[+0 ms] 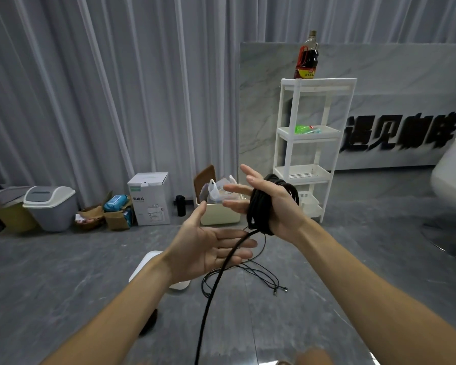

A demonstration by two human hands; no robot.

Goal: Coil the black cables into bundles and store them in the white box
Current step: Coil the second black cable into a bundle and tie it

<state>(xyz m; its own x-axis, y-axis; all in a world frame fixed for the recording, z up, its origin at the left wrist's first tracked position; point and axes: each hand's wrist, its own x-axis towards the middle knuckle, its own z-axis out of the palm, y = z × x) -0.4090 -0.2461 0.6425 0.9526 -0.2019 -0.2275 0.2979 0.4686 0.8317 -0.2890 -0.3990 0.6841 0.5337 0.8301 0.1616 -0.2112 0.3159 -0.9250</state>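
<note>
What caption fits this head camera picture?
Right hand wrapped in a black cable coil; left hand open beneath.

At centre, the right hand [269, 204] is raised with fingers spread and a black cable coil [258, 206] wound around its palm. The coil's free end [216, 285] hangs toward 6 o'clock, passing across the open left hand [208, 248]. Thinner black cables [261, 277] lie on the grey floor [63, 272], just right of the white box [148, 262].
</note>
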